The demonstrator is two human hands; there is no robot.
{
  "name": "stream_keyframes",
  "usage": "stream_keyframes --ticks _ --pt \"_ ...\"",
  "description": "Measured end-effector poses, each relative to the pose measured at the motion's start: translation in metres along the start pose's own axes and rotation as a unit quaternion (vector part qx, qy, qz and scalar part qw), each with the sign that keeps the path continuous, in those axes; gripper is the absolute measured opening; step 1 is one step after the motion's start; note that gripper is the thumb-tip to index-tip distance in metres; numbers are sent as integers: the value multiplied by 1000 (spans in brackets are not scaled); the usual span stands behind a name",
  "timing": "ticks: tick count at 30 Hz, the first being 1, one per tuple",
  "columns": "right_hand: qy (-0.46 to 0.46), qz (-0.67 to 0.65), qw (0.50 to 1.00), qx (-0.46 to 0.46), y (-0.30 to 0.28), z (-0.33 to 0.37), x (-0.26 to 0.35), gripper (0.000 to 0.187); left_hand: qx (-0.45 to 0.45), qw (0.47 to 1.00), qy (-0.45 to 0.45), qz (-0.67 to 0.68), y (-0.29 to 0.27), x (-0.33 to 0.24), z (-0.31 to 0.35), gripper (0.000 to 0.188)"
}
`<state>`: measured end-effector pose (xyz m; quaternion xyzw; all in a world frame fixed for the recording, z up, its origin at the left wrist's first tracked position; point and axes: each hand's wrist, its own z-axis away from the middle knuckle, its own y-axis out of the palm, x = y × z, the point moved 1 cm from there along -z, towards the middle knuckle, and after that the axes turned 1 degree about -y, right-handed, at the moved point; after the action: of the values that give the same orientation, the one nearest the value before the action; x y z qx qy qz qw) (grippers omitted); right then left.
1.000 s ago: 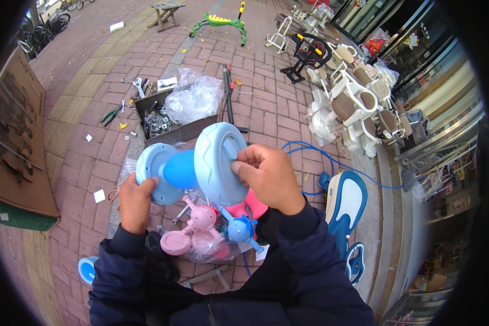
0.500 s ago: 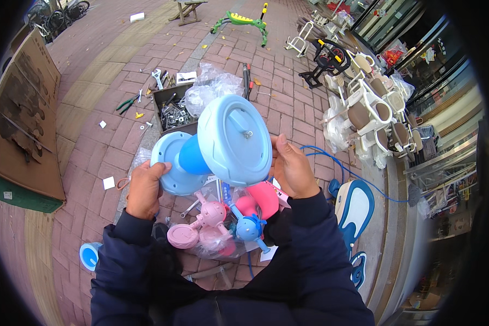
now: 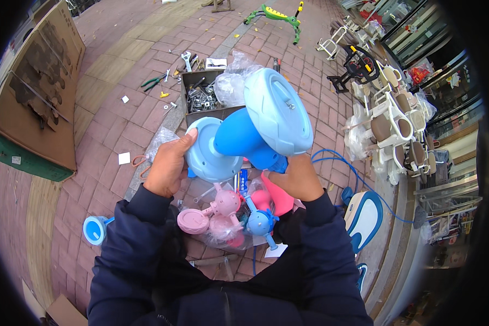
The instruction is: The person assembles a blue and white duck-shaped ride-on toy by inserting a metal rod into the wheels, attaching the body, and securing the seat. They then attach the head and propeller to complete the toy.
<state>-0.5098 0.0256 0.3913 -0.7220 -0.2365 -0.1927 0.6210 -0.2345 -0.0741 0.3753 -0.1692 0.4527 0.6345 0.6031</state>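
Left hand: thumb bent over the rim of the left wheel (image 3: 202,156), remaining fingers largely hidden behind it. Right hand (image 3: 301,179): beneath the right wheel (image 3: 280,111), at the lower end of the blue body (image 3: 242,133); finger closure cannot be told. The joined piece is above pink toy parts (image 3: 225,203).

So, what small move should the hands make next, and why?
Perhaps bring the right hand up to the small metal piece on the right wheel to check its tightness: it shows on the outer face, the right hand is below, and the left hand holds the left wheel.
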Motion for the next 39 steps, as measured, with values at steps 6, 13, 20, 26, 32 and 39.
stream_keyframes --ticks 6,13,20,26,32,39 --pt "180 -85 980 11 2 1 -8 44 -26 998 35 -34 -27 6 -22 22" --pt "292 -383 876 35 6 8 6 29 -9 976 -123 -182 -70 106 -108 21" --pt "361 -446 817 53 -3 33 19 33 -166 948 -244 118 -159 284 -162 55" --pt "376 -369 847 78 0 38 7 56 -207 925 -285 145 -187 342 -186 77" --pt "415 -377 825 74 -3 37 2 55 -337 915 -100 -196 -183 340 -210 64" --pt "448 -364 814 70 -2 32 -2 65 -351 875 -141 -303 -198 368 -273 42"
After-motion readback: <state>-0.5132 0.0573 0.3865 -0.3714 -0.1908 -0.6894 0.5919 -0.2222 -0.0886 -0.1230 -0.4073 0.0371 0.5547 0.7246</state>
